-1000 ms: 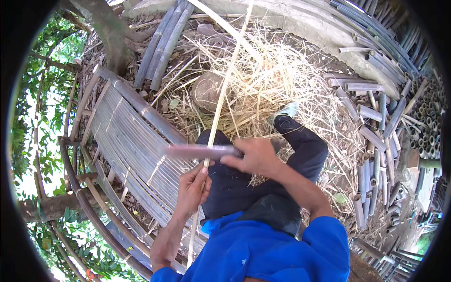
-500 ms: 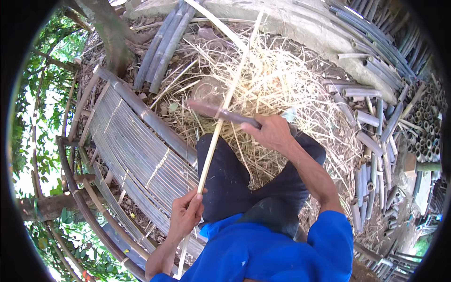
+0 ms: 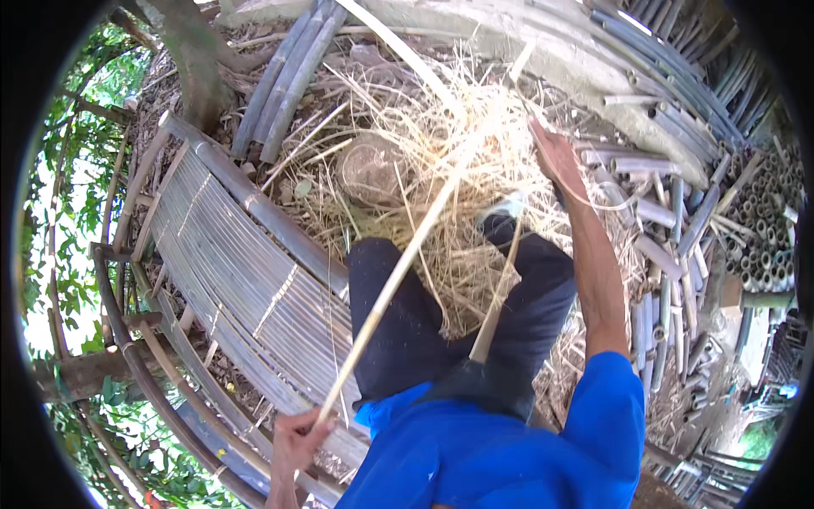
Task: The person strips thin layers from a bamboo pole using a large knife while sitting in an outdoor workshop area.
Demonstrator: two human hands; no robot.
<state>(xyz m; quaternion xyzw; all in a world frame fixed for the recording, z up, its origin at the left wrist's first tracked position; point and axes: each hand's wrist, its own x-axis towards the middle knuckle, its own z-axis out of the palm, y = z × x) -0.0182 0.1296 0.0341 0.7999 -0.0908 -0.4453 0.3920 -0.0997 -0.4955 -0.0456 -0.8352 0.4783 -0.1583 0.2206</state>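
My left hand point(image 3: 298, 439), low by my left hip, is closed round the near end of a long pale bamboo strip point(image 3: 392, 284). The strip slants up and away across my left thigh toward the bright shavings. My right arm reaches far forward, and my right hand point(image 3: 555, 155) is closed near the strip's far end. It holds the knife, whose blade is blurred and barely shows against the litter. A thin curled shaving point(image 3: 598, 204) loops by my right wrist. Another loose peeling point(image 3: 496, 314) hangs over my right thigh.
A heap of pale shavings point(image 3: 475, 110) covers the ground ahead, beside a round wooden stump point(image 3: 370, 168). On the left stands a slatted bamboo bench point(image 3: 246, 246). Cut bamboo pieces point(image 3: 649, 212) and stacked tubes point(image 3: 763, 220) lie on the right. A tree trunk point(image 3: 193, 68) rises far left.
My right hand with the knife has swung forward and right, away from my lap. My left hand has drawn the strip back toward my hip. A peeling now hangs over my right thigh.
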